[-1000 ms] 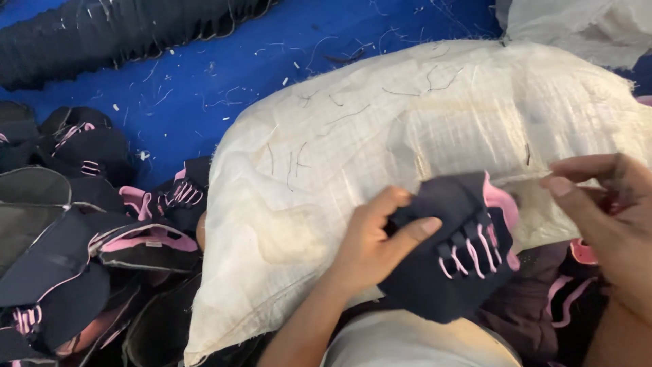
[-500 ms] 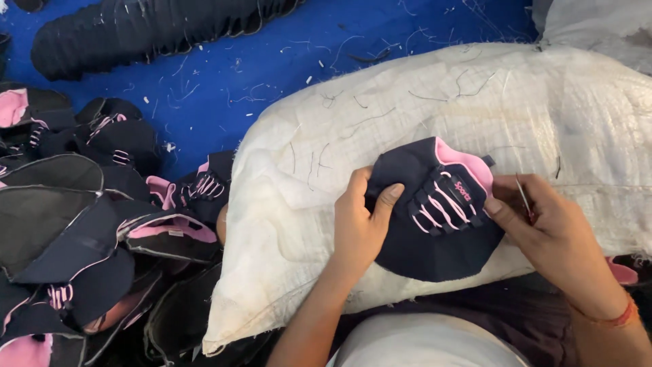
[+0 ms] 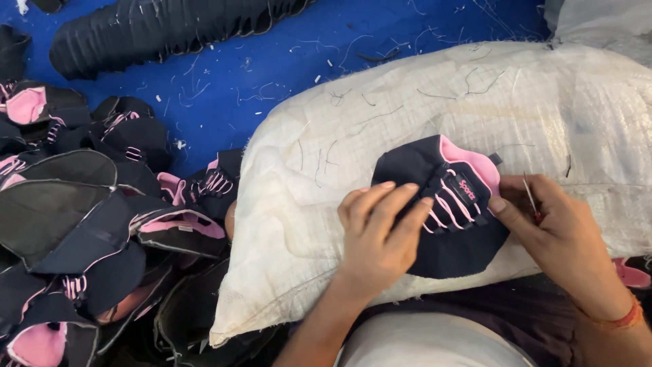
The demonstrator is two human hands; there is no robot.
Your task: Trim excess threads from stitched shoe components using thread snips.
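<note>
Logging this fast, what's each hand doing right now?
Left hand: flat, pressing on the dark shoe upper.
Right hand: pinching a thin tool at the upper's edge.

Dark navy shoe upper (image 3: 445, 211) with pink lining and pink laces, lying flat on the white woven sack (image 3: 407, 122).

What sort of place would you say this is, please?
Probably a shoe-making workshop: a heap of black-and-pink uppers on a blue floor strewn with thread, and a stuffed sack as a bench.
</note>
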